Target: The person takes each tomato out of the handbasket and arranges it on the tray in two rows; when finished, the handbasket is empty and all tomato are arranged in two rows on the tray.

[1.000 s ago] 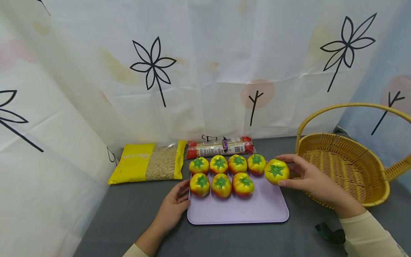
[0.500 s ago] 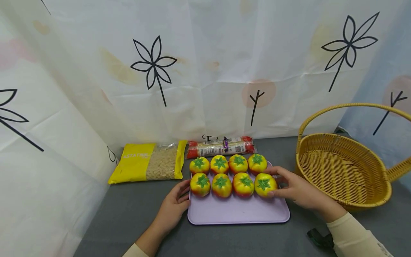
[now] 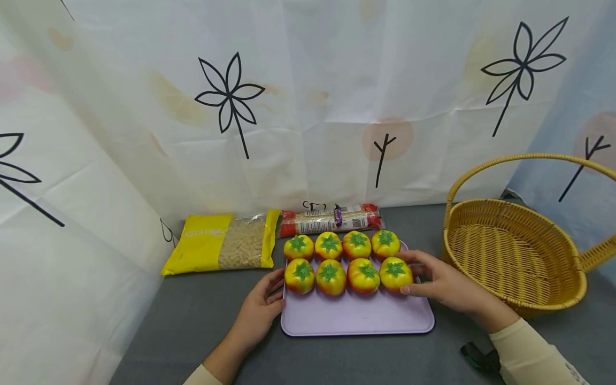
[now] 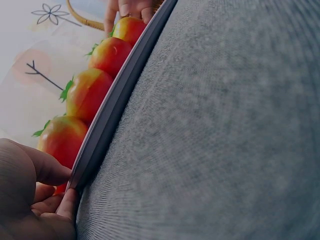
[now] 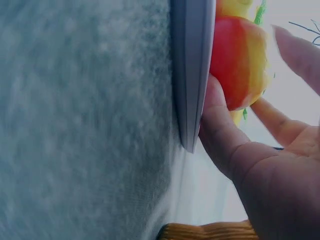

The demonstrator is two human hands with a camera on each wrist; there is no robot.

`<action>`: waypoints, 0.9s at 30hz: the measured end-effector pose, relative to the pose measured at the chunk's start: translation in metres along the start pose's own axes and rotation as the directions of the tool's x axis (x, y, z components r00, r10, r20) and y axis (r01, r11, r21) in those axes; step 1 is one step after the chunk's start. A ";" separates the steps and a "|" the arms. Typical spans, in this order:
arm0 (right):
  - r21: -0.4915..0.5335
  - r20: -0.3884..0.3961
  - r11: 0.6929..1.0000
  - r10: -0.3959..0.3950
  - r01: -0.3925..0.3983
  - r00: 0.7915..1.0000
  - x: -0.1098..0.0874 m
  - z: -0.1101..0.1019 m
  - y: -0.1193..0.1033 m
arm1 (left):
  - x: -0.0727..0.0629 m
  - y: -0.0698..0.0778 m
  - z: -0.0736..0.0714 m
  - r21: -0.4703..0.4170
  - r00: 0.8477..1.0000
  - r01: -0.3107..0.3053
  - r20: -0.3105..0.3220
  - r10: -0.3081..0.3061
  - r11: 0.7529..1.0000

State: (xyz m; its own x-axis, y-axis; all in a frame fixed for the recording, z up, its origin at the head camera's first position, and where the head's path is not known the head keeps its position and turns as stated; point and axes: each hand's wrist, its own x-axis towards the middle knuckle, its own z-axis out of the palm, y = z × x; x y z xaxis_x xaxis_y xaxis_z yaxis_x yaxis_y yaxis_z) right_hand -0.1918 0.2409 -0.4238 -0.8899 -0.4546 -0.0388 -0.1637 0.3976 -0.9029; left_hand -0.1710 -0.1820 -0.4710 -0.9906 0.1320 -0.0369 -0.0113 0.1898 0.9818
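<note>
Two rows of toy tomatoes, yellow and red with green star-shaped leaves, stand on a lilac tray (image 3: 356, 321). My left hand (image 3: 262, 305) pinches the tray's left rim between thumb and fingers, as the left wrist view shows. My right hand (image 3: 447, 280) is curled around the front row's rightmost tomato (image 3: 395, 274). In the right wrist view its thumb (image 5: 217, 112) touches that tomato low down, over the tray edge. Another finger reaches behind the tomato, and one finger is raised apart from it. The far fingertips' contact is partly hidden.
A wicker basket (image 3: 510, 256) with a tall handle stands at the right. Behind the tray lies a red-and-white packet (image 3: 317, 221); a yellow bag (image 3: 207, 243) with a see-through panel lies at the back left. A dark object (image 3: 481, 357) is beside the right sleeve.
My right hand has brought its tomato from the tray's right edge leftward and toward me, into the front row's right end, then nudged it slightly. The left hand has stayed put.
</note>
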 end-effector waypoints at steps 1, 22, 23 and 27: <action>-0.002 0.000 1.000 0.006 -0.006 1.000 0.000 0.001 0.000 | 0.000 0.000 0.000 -0.001 1.000 0.001 -0.002 -0.001 1.000; -0.039 -0.038 0.999 0.030 -0.032 0.999 -0.002 0.001 -0.005 | 0.000 -0.002 0.001 -0.004 1.000 -0.010 0.002 0.010 1.000; -0.043 -0.037 0.999 0.027 -0.029 0.999 -0.002 0.001 -0.004 | 0.001 -0.002 0.001 -0.006 1.000 -0.011 0.002 0.011 1.000; -0.054 -0.024 0.998 0.026 -0.027 0.999 -0.001 0.003 -0.002 | 0.000 -0.003 0.000 -0.009 1.000 -0.017 0.002 0.017 1.000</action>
State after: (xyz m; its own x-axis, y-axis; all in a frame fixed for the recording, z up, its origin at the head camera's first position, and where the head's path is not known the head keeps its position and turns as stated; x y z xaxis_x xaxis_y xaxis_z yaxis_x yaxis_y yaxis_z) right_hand -0.1892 0.2382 -0.4230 -0.9039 -0.4246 -0.0518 -0.1623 0.4525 -0.8769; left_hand -0.1715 -0.1824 -0.4737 -0.9903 0.1376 -0.0202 0.0048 0.1791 0.9838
